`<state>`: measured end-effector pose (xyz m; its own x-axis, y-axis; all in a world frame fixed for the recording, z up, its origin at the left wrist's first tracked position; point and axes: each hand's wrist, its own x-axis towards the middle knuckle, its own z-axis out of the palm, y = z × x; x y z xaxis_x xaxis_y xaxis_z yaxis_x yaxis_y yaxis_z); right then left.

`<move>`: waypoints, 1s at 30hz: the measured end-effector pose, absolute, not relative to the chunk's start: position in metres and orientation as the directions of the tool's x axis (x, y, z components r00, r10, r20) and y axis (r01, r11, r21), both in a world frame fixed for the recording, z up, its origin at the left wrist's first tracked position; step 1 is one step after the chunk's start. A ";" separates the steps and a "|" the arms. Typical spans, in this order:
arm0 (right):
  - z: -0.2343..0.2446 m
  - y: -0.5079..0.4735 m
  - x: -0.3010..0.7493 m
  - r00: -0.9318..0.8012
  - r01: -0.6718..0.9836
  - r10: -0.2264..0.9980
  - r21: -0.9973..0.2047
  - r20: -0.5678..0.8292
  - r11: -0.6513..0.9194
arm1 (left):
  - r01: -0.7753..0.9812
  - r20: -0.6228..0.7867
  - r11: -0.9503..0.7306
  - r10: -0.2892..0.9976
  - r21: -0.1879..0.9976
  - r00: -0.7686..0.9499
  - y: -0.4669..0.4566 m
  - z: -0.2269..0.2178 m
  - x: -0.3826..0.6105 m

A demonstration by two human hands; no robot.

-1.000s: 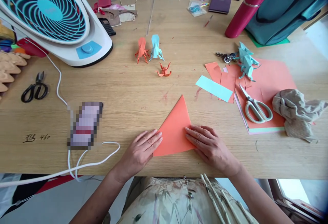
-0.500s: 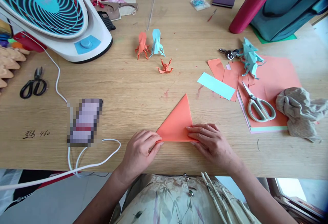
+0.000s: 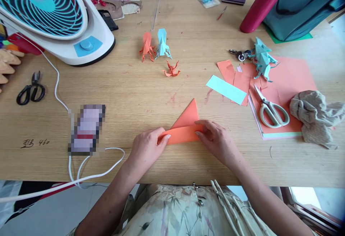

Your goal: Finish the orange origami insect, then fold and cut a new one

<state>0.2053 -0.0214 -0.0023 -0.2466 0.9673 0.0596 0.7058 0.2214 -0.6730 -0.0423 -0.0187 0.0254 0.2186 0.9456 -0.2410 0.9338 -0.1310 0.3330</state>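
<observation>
An orange sheet of origami paper point(image 3: 184, 134) lies in front of me, its lower edge raised as a flap with a pointed triangle sticking out behind it. My left hand point(image 3: 151, 143) pinches the flap's left end, thumb in front and fingers behind. At the other end my right hand point(image 3: 215, 139) grips the flap between thumb and index finger. Farther back stand an orange folded paper figure point(image 3: 147, 46) and a light blue one point(image 3: 162, 45). A small orange folded piece point(image 3: 171, 69) with curled points sits nearer to me.
White-handled scissors point(image 3: 272, 112) rest on orange paper sheets point(image 3: 295, 74) at right, beside a grey cloth point(image 3: 314, 115). A light blue strip point(image 3: 226, 89) lies nearby. On the left are a fan point(image 3: 94, 31), a phone point(image 3: 87, 130) with a white cable, and black-handled scissors point(image 3: 31, 91).
The paper's lower edge, flat on the table before, is now lifted and folded upward over part of the triangle. Both hands have risen with it, from pressing flat to pinching.
</observation>
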 end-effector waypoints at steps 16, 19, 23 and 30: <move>0.000 -0.017 0.210 -0.285 0.659 0.958 -0.721 0.026 0.216 | 0.952 -0.120 -0.191 0.967 0.240 0.224 -0.021 0.016 -0.029; -0.001 -0.018 0.211 -0.309 0.661 0.950 -0.711 0.033 0.240 | 0.955 -0.044 -0.229 0.970 0.190 0.241 -0.023 0.013 -0.028; -0.003 -0.020 0.211 -0.295 0.647 0.955 -0.730 0.031 0.223 | 0.956 -0.025 -0.227 0.971 0.184 0.236 -0.024 0.010 -0.029; -0.010 -0.023 0.208 -0.271 0.654 0.957 -0.709 0.105 0.263 | 0.955 0.114 -0.210 0.975 0.210 0.189 -0.026 0.001 -0.027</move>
